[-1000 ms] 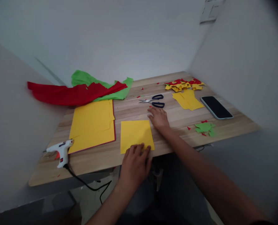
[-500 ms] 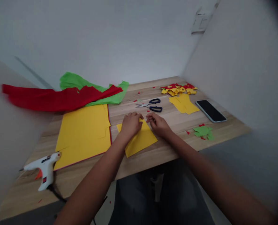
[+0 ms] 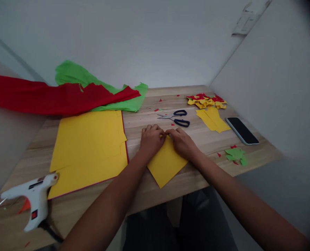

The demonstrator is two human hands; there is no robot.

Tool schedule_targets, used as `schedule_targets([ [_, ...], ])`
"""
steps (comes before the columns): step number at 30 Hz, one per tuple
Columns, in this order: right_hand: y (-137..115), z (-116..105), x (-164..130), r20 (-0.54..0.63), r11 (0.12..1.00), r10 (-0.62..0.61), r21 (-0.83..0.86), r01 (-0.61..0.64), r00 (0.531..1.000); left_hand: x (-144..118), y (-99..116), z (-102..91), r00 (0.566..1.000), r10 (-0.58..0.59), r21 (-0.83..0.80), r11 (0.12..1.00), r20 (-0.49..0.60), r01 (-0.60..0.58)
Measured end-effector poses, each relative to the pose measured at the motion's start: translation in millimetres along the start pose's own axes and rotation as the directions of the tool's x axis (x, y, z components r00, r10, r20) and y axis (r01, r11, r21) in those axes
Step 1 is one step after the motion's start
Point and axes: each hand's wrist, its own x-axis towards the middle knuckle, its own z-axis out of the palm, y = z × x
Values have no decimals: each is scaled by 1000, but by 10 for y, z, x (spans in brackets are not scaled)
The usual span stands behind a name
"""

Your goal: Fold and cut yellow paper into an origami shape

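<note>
A square of yellow paper (image 3: 165, 162) lies turned cornerwise near the table's front edge, one corner pointing toward me. At its far corner my left hand (image 3: 152, 139) and my right hand (image 3: 181, 142) meet, fingertips nearly touching. Both hands have their fingers closed on the paper there. The pinched corner itself is mostly hidden by the fingers. Just beyond the hands rests a pair of scissors (image 3: 180, 122) with dark blue handles, blades pointing left.
Yellow sheets (image 3: 89, 146) lie at left, with red crepe paper (image 3: 52, 99) and green crepe paper (image 3: 73, 74) behind. A white glue gun (image 3: 37, 195) sits front left. At right are yellow pieces (image 3: 213, 119), a scrap pile (image 3: 206, 101), green scraps (image 3: 235, 154) and a phone (image 3: 242, 130).
My right hand has come in to the yellow paper beside my left hand. The paper has turned so that a corner points toward me. The view has shifted slightly.
</note>
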Motion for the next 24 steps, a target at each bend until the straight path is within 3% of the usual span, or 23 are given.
schedule_targets([
  [8, -63, -48, -215, -4, 997, 39, -72, -39, 999, -193, 124, -26, 999, -30, 54, 998, -20, 31],
  [24, -244, -353, -1087, 6, 997, 59, -46, -59, 998, -206, 137, -12, 999, -36, 63, 997, -29, 37],
])
